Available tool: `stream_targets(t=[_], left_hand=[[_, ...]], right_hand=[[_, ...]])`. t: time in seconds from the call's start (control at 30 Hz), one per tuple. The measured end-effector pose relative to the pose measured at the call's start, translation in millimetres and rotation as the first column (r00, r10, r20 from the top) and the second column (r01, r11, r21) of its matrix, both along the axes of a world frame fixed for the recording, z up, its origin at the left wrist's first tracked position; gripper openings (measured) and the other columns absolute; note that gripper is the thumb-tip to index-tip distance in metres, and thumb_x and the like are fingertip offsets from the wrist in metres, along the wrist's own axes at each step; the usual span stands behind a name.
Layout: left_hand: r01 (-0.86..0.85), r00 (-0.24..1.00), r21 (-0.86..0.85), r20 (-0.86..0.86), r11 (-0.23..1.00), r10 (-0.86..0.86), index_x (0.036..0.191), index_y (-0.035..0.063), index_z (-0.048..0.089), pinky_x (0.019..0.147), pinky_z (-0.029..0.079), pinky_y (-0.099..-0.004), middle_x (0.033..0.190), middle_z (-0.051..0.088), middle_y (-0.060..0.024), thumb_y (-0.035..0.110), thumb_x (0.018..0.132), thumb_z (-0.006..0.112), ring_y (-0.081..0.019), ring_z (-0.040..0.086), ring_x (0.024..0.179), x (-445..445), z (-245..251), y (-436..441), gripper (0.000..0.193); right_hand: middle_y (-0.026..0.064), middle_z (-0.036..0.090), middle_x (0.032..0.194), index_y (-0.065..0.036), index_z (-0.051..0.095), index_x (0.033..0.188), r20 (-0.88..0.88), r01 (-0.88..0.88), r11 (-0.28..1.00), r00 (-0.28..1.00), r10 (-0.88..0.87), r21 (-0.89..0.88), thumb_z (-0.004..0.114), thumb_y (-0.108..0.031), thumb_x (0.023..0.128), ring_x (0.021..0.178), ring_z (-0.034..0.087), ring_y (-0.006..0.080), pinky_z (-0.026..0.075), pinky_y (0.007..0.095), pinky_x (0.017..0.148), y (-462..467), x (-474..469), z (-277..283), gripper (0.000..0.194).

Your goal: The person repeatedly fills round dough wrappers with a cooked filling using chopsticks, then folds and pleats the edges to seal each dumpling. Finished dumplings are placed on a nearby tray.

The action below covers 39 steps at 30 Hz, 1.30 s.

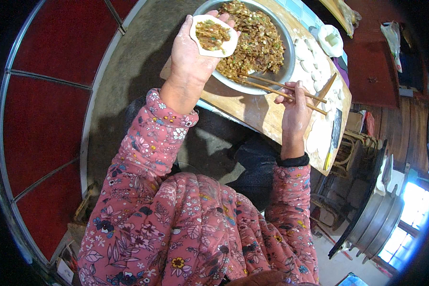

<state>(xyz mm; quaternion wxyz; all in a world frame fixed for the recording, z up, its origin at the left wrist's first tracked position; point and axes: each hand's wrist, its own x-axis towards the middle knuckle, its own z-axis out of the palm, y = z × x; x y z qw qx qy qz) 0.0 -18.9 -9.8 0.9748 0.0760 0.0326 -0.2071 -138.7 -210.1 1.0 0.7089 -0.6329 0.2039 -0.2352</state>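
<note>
On the upturned palm of my left hand (pixel 191 64) lies a round dough wrapper (pixel 224 52). A mound of chopped filling (pixel 211 35) covers its middle. My right hand (pixel 295 103) grips a pair of wooden chopsticks (pixel 270 86), whose tips reach over the near rim into a large metal basin (pixel 291 57). Brown chopped filling (pixel 261 43) with green bits is heaped in that basin, more of it towards the far side. The wrapper is held above the basin's left edge and hides part of it. Below stands a floured wooden board (pixel 252 111).
Floured dough pieces (pixel 307 66) lie right of the basin. A tapered wooden rolling pin (pixel 326 89) and a knife (pixel 335 137) with a yellow handle end lie beyond my right hand. A white plastic bag (pixel 330 40) sits behind the board. Stacked metal steamer tiers (pixel 373 223) stand far right.
</note>
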Motion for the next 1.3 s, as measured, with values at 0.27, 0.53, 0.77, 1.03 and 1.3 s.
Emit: stream_targets(t=[0.27,0.53,0.77,1.03,1.3], left_hand=[[-0.034,0.999,0.055,0.001,0.998,0.034,0.126,-0.0046,0.040,0.103,0.032,-0.0571,0.129,0.045,-0.0259,0.037,0.098,0.028,-0.0405,0.041,0.122,-1.9,-0.5,-2.1,0.051],[-0.015,0.999,0.054,-0.032,0.998,0.017,0.125,-0.0043,0.041,0.103,0.033,-0.0555,0.127,0.047,-0.0249,0.037,0.098,0.028,-0.0390,0.044,0.121,-3.0,0.1,-4.5,0.051],[0.014,0.998,0.014,-0.058,1.000,-0.013,0.124,-0.0042,0.042,0.100,0.037,-0.0539,0.123,0.050,-0.0239,0.037,0.098,0.028,-0.0384,0.049,0.115,-4.4,-4.0,-10.8,0.051],[0.007,0.998,0.045,-0.063,0.999,-0.004,0.122,-0.0038,0.044,0.099,0.039,-0.0526,0.121,0.052,-0.0237,0.037,0.099,0.028,-0.0380,0.049,0.114,-5.5,-5.5,-12.3,0.050],[0.021,0.998,0.029,-0.062,0.999,-0.019,0.122,-0.0031,0.045,0.099,0.040,-0.0466,0.119,0.053,-0.0225,0.037,0.099,0.027,-0.0371,0.050,0.114,-8.1,-7.0,-17.5,0.049]], right_hand=[[0.0104,0.056,0.088,0.002,0.057,0.093,0.078,0.078,0.980,0.993,-0.094,0.182,0.049,-0.026,0.095,0.067,0.057,0.0182,0.050,0.0310,0.056,-13.2,-6.2,-14.1,0.029],[0.0090,0.054,0.083,0.003,0.057,0.094,0.094,0.108,0.958,0.986,-0.138,0.266,0.051,-0.029,0.095,0.061,0.053,0.0190,0.045,0.0320,0.063,-34.3,-2.7,-7.7,0.033],[0.0073,0.054,0.080,0.001,0.057,0.093,0.180,0.122,0.932,0.965,-0.192,0.342,0.051,-0.025,0.095,0.062,0.051,0.0165,0.045,0.0302,0.062,-42.4,6.0,9.1,0.028],[0.0069,0.056,0.080,0.002,0.058,0.092,0.165,0.081,0.963,0.978,-0.127,0.258,0.052,-0.025,0.094,0.062,0.052,0.0157,0.046,0.0303,0.063,-45.8,19.3,14.9,0.027],[0.0079,0.056,0.084,0.001,0.058,0.093,0.222,0.075,0.944,0.963,-0.153,0.322,0.052,-0.027,0.095,0.066,0.052,0.0150,0.046,0.0297,0.063,-35.1,20.9,25.3,0.028]])
